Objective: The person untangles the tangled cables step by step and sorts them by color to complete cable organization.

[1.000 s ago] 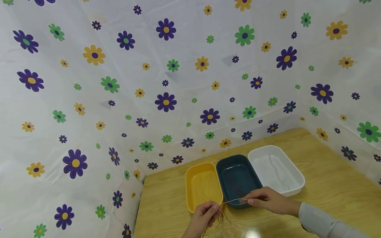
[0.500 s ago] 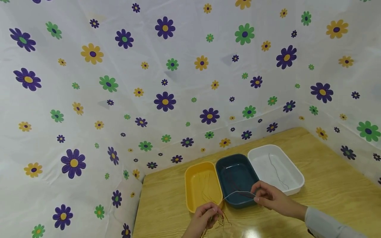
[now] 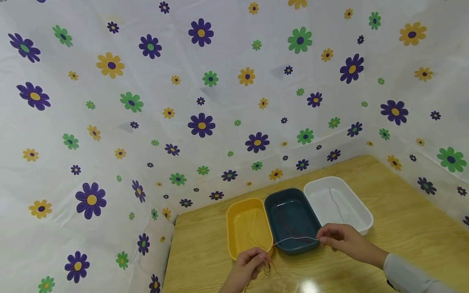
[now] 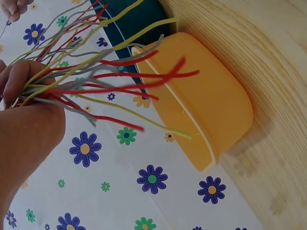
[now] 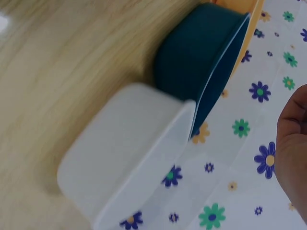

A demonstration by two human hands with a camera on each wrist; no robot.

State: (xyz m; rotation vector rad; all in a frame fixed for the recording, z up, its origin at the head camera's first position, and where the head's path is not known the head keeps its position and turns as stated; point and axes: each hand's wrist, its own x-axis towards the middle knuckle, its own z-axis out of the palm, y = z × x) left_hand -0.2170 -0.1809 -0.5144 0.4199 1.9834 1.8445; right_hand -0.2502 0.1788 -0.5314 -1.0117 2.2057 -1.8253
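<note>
My left hand (image 3: 250,264) grips a bundle of thin strings in front of the yellow tray. In the left wrist view that bundle (image 4: 96,79) fans out in red, yellow and grey ends. One pale grey string (image 3: 293,237) runs from my left hand, over the dark teal tray (image 3: 302,211), to my right hand (image 3: 349,243). There the thumb and fingertips pinch its far end, close to the near edge of the white tray (image 3: 353,203). The right wrist view shows only part of the right hand (image 5: 293,139), and the string is hidden there.
The yellow tray (image 3: 239,234) stands left of the teal one, all three side by side on a wooden table (image 3: 198,252). Yellow strings lie in the yellow tray, dark red ones in the teal, one grey string (image 3: 334,199) in the white. A flowered sheet (image 3: 220,49) hangs behind.
My right hand has moved right, from over the teal tray toward the white one, drawing out a longer stretch of the grey string. My left hand has stayed nearly in place.
</note>
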